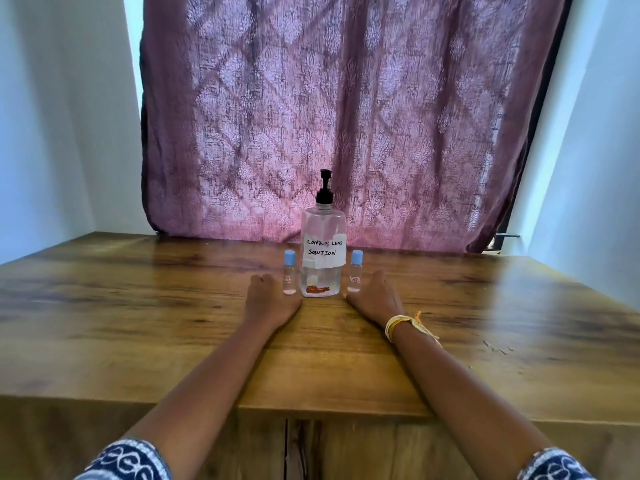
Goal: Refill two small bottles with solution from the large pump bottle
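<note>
A large clear pump bottle (pixel 322 251) with a black pump and a white handwritten label stands upright mid-table. On each side of it stands a small clear bottle with a light blue cap: the left small bottle (pixel 289 273) and the right small bottle (pixel 355 271). My left hand (pixel 270 299) rests on the wood just in front and to the left of the left small bottle, fingers curled under. My right hand (pixel 375 296) lies flat in front and to the right of the right small bottle. Neither hand holds anything.
The wooden table (pixel 173 323) stretches wide on both sides, its front edge near me. A purple patterned curtain (pixel 346 116) hangs behind the bottles, between pale walls. A yellow thread band circles my right wrist.
</note>
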Demonstrator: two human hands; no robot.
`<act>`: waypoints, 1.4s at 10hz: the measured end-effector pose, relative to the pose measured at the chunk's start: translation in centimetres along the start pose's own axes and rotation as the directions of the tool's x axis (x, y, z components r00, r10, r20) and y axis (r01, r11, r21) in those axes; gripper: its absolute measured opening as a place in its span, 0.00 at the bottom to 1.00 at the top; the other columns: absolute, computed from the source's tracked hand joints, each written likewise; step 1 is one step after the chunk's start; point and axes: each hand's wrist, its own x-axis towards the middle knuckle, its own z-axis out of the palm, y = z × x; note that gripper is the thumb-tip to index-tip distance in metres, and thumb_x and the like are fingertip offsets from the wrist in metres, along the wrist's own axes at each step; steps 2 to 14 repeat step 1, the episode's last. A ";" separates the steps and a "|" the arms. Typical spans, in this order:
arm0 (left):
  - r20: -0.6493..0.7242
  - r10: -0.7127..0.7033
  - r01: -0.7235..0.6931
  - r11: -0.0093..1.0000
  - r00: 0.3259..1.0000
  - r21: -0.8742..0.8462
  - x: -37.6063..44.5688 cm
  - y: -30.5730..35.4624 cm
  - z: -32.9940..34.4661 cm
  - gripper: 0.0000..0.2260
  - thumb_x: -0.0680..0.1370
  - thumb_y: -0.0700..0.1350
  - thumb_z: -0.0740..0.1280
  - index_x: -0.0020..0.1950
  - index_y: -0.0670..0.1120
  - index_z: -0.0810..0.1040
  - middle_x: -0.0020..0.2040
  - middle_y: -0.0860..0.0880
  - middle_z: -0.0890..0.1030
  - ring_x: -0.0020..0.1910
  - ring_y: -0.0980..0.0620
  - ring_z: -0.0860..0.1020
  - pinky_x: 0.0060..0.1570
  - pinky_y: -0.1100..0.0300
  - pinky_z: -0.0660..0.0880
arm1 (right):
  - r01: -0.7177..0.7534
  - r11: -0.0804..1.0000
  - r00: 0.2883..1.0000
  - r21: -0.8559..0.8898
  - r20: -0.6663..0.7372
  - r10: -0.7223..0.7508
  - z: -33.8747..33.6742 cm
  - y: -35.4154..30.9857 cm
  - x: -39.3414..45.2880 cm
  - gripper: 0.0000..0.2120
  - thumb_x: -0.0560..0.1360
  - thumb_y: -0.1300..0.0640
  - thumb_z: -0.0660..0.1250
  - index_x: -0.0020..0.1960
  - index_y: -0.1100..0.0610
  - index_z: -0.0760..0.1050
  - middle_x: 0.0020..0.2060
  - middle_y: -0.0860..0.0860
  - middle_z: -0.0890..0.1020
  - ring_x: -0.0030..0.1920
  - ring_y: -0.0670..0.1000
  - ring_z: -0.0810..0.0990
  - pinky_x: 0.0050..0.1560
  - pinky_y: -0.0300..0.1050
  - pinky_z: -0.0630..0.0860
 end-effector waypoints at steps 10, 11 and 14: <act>0.021 0.016 -0.017 0.998 1.000 0.055 -1.3 0.6 0.0 0.23 0.76 0.54 0.63 0.63 0.38 0.70 0.61 0.40 0.70 0.56 0.42 0.74 0.49 0.54 0.73 | 0.000 0.990 1.000 -0.143 -0.008 -0.001 0.1 0.0 -1.4 0.29 0.75 0.44 0.63 0.68 0.63 0.65 0.65 0.60 0.74 0.65 0.61 0.72 0.62 0.54 0.71; 0.021 0.016 -0.017 0.998 1.000 0.055 -1.3 0.6 0.0 0.23 0.76 0.54 0.63 0.63 0.38 0.70 0.61 0.40 0.70 0.56 0.42 0.74 0.49 0.54 0.73 | 0.000 0.990 1.000 -0.143 -0.008 -0.001 0.1 0.0 -1.4 0.29 0.75 0.44 0.63 0.68 0.63 0.65 0.65 0.60 0.74 0.65 0.61 0.72 0.62 0.54 0.71; 0.021 0.016 -0.017 0.998 1.000 0.055 -1.3 0.6 0.0 0.23 0.76 0.54 0.63 0.63 0.38 0.70 0.61 0.40 0.70 0.56 0.42 0.74 0.49 0.54 0.73 | 0.000 0.990 1.000 -0.143 -0.008 -0.001 0.1 0.0 -1.4 0.29 0.75 0.44 0.63 0.68 0.63 0.65 0.65 0.60 0.74 0.65 0.61 0.72 0.62 0.54 0.71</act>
